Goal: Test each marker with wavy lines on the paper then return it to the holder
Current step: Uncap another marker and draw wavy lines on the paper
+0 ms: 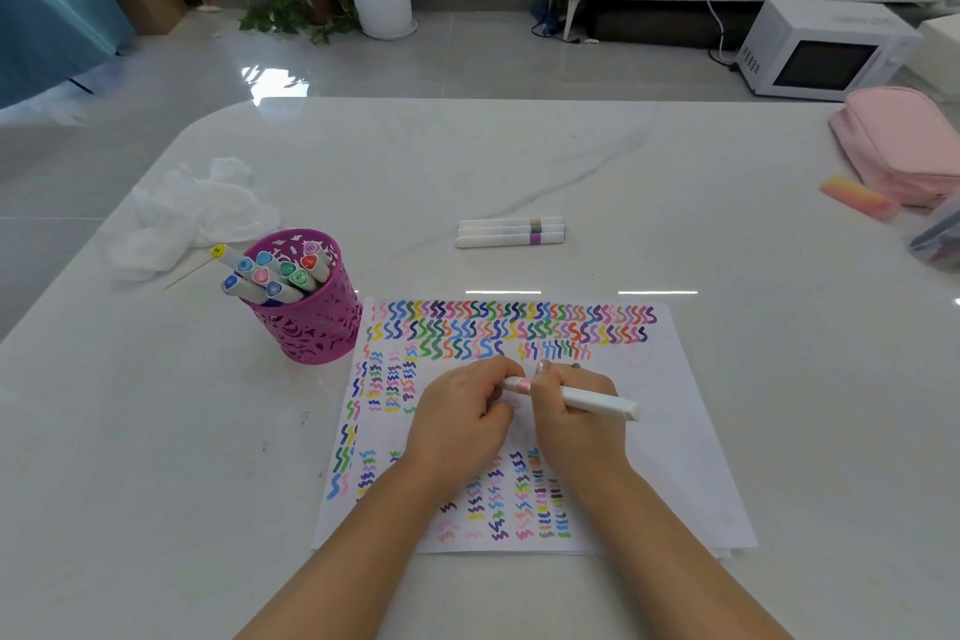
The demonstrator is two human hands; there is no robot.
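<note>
A white sheet of paper [675, 431] covered with many coloured wavy lines lies on the table in front of me. Over its middle, my right hand [576, 411] holds a white marker with a pink band [597, 399], its body pointing right. My left hand [462, 411] pinches the marker's left end, where the cap sits. A magenta cut-out holder [311, 322] stands left of the paper with several capped markers [270, 276] in it. Three white markers [511, 231] lie side by side beyond the paper.
Crumpled white tissue [192, 213] and a thin wooden stick [189, 273] lie behind the holder. A pink pencil case [898, 146], a pink-orange eraser [860, 198] and a bag of pens [935, 239] sit at the table's right edge.
</note>
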